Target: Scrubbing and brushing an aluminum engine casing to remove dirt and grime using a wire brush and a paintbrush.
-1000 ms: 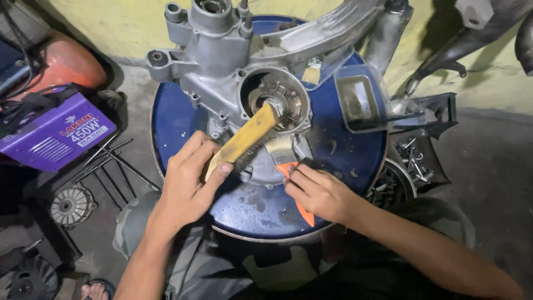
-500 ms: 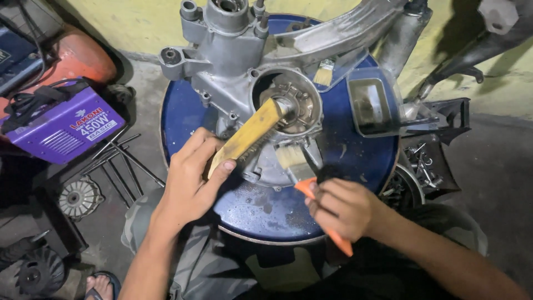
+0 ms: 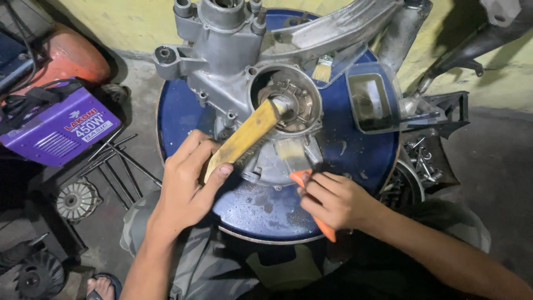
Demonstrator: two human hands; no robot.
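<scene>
Nearest the camera, the person's right hand [image 3: 336, 203] is closed around the orange handle of a paintbrush [image 3: 300, 166], whose pale bristles rest against the lower edge of a grey metal engine casing [image 3: 233, 66]. Just to its left, the left hand [image 3: 186, 186] grips the lower end of a yellow wooden-backed wire brush [image 3: 244, 139], thumb pressed on its face; the brush slants up and right so that its far end lies in the casing's round opening [image 3: 288, 100]. The casing lies on the blue top of a drum [image 3: 177, 122], wet and speckled near the hands. Farther back on the drum, right of the opening, stands a clear rectangular tub [image 3: 369, 103], and a second small brush [image 3: 322, 69] lies by the casing's arm. Off to the left on the floor sit a purple box-shaped machine [image 3: 55, 130] and loose metal rods [image 3: 119, 158].
</scene>
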